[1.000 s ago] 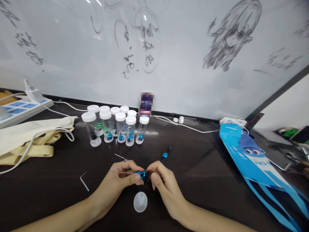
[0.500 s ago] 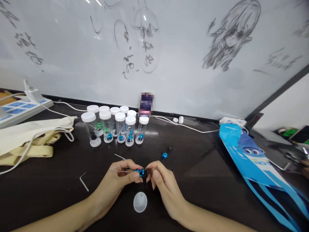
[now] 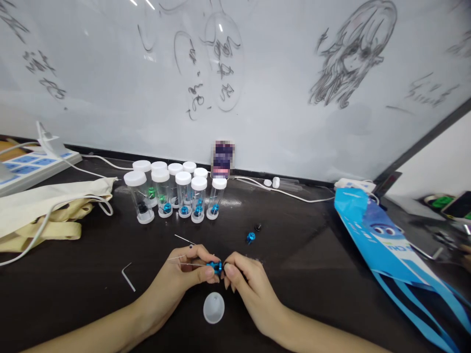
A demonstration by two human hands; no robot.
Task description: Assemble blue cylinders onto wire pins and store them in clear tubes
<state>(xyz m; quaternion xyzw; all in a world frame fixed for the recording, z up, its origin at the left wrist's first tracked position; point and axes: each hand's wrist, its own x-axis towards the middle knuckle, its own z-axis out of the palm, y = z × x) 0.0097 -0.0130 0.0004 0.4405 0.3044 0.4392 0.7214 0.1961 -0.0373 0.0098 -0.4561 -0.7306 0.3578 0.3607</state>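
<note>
My left hand [image 3: 189, 269] pinches a small blue metal part [image 3: 214, 267] between thumb and fingers. Thin pale wires or rods [image 3: 189, 264] stretch leftward from it across the palm. Right up against the part's right end, my right hand [image 3: 245, 277] has its thumb and fingertips closed on a small black piece, which they mostly cover. Below both hands a round, translucent white cup [image 3: 214, 309] sits on the dark table. An L-shaped hex key [image 3: 128, 278] lies to the left, and a thin metal rod [image 3: 184, 239] is just beyond my left fingers.
Several white-capped clear tubes [image 3: 183, 189] holding blue, green and black parts stand at the back left. A loose blue part [image 3: 250, 238] and black part [image 3: 258, 227] lie right of centre. A blue bag [image 3: 368, 235] is at right, cream cloth [image 3: 55, 196] at left.
My right fingertips have closed in over the black piece, which showed more plainly before. The blue part has turned slightly in my left hand.
</note>
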